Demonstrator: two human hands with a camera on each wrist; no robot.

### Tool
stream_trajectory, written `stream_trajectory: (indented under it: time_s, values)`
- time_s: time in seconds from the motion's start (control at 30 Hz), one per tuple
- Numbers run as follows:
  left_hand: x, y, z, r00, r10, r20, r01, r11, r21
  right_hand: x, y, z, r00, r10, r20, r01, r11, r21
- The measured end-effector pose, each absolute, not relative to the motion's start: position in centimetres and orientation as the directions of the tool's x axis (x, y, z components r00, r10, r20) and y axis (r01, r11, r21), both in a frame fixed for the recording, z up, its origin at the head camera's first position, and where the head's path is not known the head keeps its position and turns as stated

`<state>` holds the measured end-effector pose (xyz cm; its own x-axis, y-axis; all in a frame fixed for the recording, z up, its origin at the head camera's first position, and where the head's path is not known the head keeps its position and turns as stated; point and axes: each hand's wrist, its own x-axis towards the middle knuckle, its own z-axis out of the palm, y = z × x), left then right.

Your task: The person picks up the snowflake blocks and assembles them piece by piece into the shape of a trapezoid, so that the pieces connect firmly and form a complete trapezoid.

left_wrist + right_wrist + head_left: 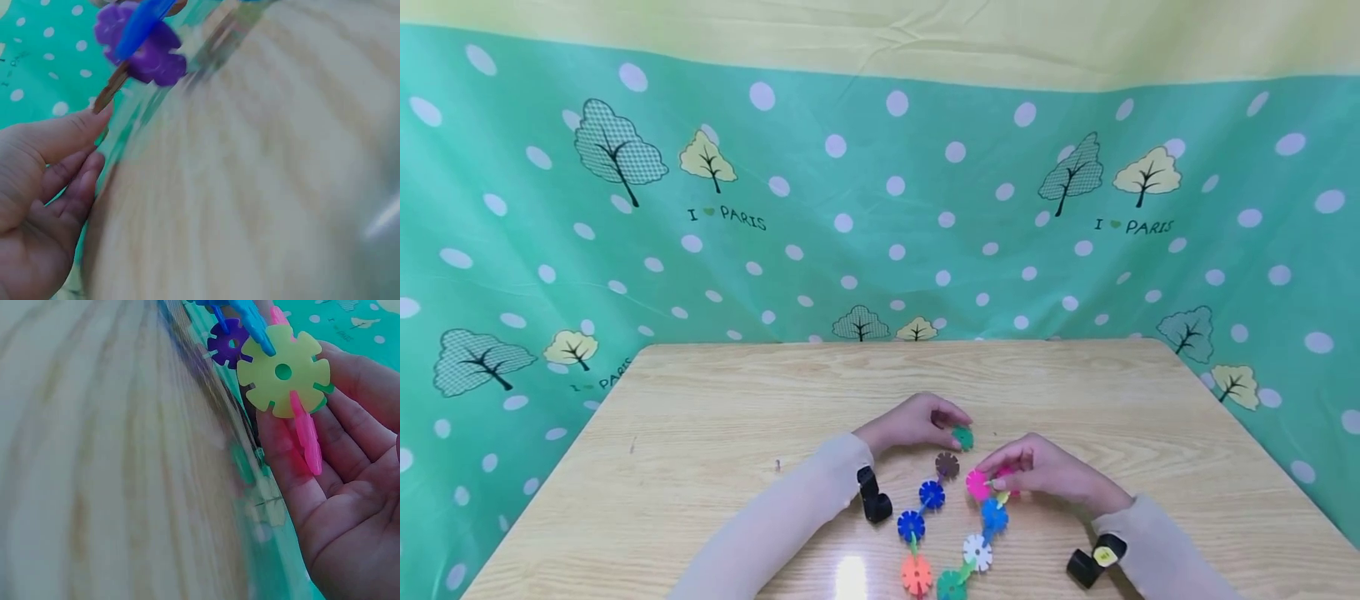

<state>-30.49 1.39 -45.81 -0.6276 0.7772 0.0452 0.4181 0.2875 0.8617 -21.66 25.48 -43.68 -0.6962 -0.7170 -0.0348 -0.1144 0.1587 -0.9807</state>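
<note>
A chain of notched, flower-shaped plastic discs lies in a U in the head view. On its left side are a brown disc [947,465], two blue discs and an orange disc [917,574]; on its right, a green, a white disc [977,552] and a light-blue disc [995,517]. My left hand [921,421] pinches a green disc [962,437] by its edge, just beyond the brown one. In the left wrist view a purple disc [147,47] joins the brown. My right hand [1045,471] grips the chain's right end around a pink disc [977,484] and a yellow disc [300,375].
The wooden table [737,400] reaches back to a green dotted curtain [895,250]. Each wrist wears a black strap with a camera, the left camera [877,507] near the blue discs. A small dark speck [777,465] lies left of the left forearm.
</note>
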Motion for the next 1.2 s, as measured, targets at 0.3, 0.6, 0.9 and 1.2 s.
stream_trajectory:
  time_s: [0.3, 0.6, 0.9, 1.2]
  values:
    - [-29.9, -1.1, -44.6, -0.777, 0.629, -0.018, 0.162, 0.228, 0.960, -21.8, 23.9, -43.0, -0.795, -0.603, -0.072, -0.129, 0.284, -0.950]
    - [-28.5, -3.7, -44.4, -0.853, 0.514, -0.087, -0.028, 0.122, 0.992, -22.1, 22.2, -42.6, -0.862, -0.502, -0.076, -0.106, 0.323, -0.940]
    - [-26.9, -5.0, -44.1, -0.904, 0.416, -0.100, -0.061, 0.107, 0.992, -22.8, 20.4, -42.8, -0.875, -0.477, -0.084, -0.095, 0.340, -0.936]
    - [-26.0, -5.9, -43.7, -0.947, 0.299, -0.113, -0.087, 0.100, 0.991, -23.2, 18.6, -42.6, -0.896, -0.442, -0.032, -0.133, 0.336, -0.932]
